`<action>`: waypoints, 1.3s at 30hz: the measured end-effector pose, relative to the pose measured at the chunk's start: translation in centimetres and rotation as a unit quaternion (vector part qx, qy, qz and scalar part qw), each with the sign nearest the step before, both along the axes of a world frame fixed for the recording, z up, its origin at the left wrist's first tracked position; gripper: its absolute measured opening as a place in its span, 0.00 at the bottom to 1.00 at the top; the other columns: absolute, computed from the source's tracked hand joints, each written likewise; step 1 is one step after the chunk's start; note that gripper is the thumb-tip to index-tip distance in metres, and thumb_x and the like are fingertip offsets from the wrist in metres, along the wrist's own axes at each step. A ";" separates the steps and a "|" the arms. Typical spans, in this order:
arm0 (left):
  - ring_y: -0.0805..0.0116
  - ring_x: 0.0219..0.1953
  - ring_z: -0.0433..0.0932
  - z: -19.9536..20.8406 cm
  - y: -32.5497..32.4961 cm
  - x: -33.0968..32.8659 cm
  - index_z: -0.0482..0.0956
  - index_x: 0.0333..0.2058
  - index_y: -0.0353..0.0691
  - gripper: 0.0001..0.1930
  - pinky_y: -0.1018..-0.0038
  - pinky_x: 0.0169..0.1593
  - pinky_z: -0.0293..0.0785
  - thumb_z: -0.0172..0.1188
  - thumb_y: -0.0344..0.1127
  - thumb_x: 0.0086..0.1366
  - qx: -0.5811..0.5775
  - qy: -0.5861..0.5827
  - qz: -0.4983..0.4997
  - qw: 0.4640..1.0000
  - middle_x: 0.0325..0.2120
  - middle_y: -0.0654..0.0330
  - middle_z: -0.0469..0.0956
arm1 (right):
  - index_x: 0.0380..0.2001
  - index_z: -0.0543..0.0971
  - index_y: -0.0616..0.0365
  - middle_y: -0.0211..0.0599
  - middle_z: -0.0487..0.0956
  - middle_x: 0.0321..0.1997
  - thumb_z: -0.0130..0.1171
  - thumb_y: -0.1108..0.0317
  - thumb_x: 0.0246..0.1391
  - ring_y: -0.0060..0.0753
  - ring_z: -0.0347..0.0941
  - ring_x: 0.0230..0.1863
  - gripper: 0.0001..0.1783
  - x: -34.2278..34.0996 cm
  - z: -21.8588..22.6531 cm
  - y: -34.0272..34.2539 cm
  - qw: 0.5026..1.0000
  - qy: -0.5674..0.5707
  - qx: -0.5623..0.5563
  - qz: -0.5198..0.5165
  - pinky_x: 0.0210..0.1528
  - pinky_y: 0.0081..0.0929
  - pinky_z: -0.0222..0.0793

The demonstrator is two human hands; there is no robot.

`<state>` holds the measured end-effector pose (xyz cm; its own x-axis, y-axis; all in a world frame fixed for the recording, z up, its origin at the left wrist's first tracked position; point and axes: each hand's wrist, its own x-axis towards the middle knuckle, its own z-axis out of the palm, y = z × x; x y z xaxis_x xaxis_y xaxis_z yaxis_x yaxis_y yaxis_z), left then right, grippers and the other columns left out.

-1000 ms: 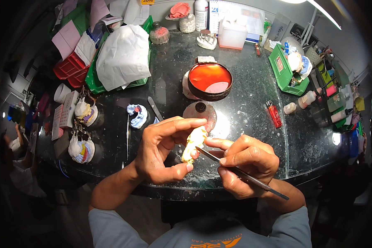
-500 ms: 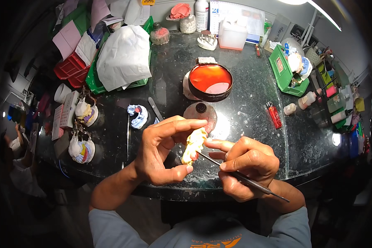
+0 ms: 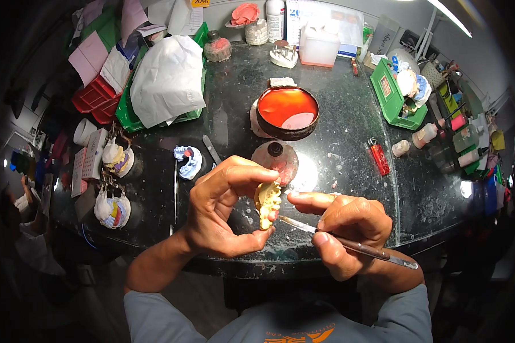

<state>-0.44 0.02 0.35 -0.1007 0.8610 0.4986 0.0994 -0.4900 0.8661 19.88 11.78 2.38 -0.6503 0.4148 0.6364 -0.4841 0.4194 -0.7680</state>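
Between the thumb and fingertips of my left hand [image 3: 220, 206] is a small yellow dental cast [image 3: 265, 200], held up over the front of the bench. A spot of pinkish red shows low on its right side. My right hand [image 3: 355, 226] is closed like a pen grip on a wax knife [image 3: 360, 247] with a dark handle and a flat metal blade. The blade's tip points left, close beside the cast's lower right edge; a slight gap seems to separate them. My right index finger stretches toward the cast.
Beyond my hands stand a black-capped glass lamp [image 3: 275, 150] and a dark bowl [image 3: 289, 135] of red wax. A red lighter [image 3: 378, 157] lies right. On the left are a blue-white cast [image 3: 190, 166], a scalpel-like tool [image 3: 211, 150] and mounted dental models [image 3: 113, 212]. Green bins [image 3: 406, 121] hold more.
The cast has turned in my left hand. My right hand has drawn slightly right and down, taking the knife's tip off the cast, and the blade has rolled to show its flat side.
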 end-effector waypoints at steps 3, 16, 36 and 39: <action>0.62 0.51 0.77 -0.1 0.1 -0.1 0.72 0.55 0.29 0.38 0.72 0.51 0.78 0.73 0.17 0.41 0.006 0.012 -0.001 1.000 0.49 0.46 0.72 | 0.31 0.74 0.65 0.38 0.75 0.19 0.58 0.79 0.52 0.44 0.85 0.36 0.03 0.1 0.1 0.2 1.000 -0.008 0.012 0.004 0.55 0.56 0.79; 0.73 0.41 0.80 0.3 0.4 0.1 0.75 0.56 0.30 0.34 0.78 0.44 0.78 0.70 0.16 0.45 0.022 0.030 0.000 0.999 0.46 0.54 0.72 | 0.33 0.74 0.65 0.43 0.79 0.22 0.60 0.79 0.55 0.59 0.83 0.49 0.04 0.2 0.0 -0.1 0.998 -0.055 0.009 -0.009 0.48 0.42 0.83; 0.74 0.41 0.78 0.3 0.3 0.2 0.76 0.55 0.30 0.33 0.79 0.43 0.77 0.69 0.17 0.44 0.023 0.033 0.013 0.999 0.45 0.54 0.73 | 0.25 0.78 0.63 0.38 0.80 0.21 0.65 0.80 0.43 0.55 0.85 0.47 0.05 -0.2 -0.1 0.1 1.000 -0.012 0.023 -0.015 0.43 0.38 0.84; 0.75 0.40 0.78 0.4 0.3 0.2 0.76 0.55 0.30 0.33 0.79 0.43 0.77 0.69 0.17 0.44 0.025 0.026 0.012 0.999 0.45 0.54 0.73 | 0.24 0.79 0.64 0.39 0.81 0.22 0.65 0.80 0.41 0.56 0.84 0.48 0.05 -0.3 -0.2 0.1 1.000 -0.003 0.003 -0.027 0.43 0.39 0.84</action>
<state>-0.22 0.32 0.73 -0.0937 0.8330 0.5453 0.1563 -0.5286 0.8344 19.59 11.87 2.15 -0.6316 0.4450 0.6349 -0.4555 0.4496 -0.7683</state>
